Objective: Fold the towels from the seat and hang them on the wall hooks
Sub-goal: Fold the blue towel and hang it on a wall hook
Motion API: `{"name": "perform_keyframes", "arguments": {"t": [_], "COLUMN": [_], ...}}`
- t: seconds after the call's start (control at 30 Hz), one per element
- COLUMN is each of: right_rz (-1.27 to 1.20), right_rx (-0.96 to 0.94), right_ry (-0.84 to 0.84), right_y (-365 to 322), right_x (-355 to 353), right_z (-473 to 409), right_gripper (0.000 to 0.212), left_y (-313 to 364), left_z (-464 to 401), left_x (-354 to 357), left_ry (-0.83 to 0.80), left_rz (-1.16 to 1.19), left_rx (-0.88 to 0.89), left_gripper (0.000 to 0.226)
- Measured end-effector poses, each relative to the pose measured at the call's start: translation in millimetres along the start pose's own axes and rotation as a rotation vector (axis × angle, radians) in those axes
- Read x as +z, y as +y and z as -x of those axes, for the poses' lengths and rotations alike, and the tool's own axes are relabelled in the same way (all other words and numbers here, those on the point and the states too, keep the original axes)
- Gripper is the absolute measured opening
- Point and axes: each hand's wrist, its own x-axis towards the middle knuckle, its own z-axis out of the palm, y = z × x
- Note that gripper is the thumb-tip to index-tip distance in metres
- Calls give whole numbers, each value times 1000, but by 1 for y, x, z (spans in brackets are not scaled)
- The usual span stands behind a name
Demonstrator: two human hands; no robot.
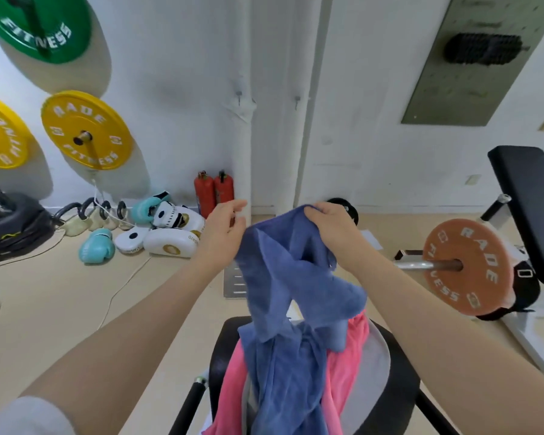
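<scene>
Right hand point(325, 226) grips blue towel point(291, 277) — left hand point(223, 229) pinches its other edge, above the seat point(399, 372).

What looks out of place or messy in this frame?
The blue towel is twisted and bunched, its lower part trailing onto the seat. The right hand grips its top edge; the left hand is beside it. Boxing gloves and pads lie scattered on the floor by the wall. Both wall hooks are bare.
</scene>
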Motion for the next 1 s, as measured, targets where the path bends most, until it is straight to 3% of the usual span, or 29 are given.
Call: {"name": "perform_keyframes", "arguments": {"t": [0.1,0.17,0.27,0.33,0.43,0.57,0.77,1.0], "right_rz": [-111,-158,-329,-472,-714,-840,-998,-1059], "right_rx": [-28,-73,-105,-111,-111,-59,-19,27], "right_ry": [-98,-138,-184,-214,-250,-137,97,267], "right_y": [-18,-33,-55,-71,-94,-105,-88,-59], "right_x": [8,14,21,22,17,13,13,5], "right_z": [11,18,31,39,53,71,96,113], "right_gripper": [25,21,19,22,34,42,43,35], "left_y": [16,28,43,50,52,30,-15,-46], "left_z": [9,15,23,24,30,43,67,85], "left_x": [-11,-19,-33,-45,-63,-79,-92,-90], "left_ry": [-16,-143,-324,-306,-282,-348,-385,-293], "left_rz": [169,247,367,294,96,49,-109,-231], "left_rx": [58,133,166,181,145,47,-28,-163], "left_gripper": [26,24,40,34,5,15,13,25]}}
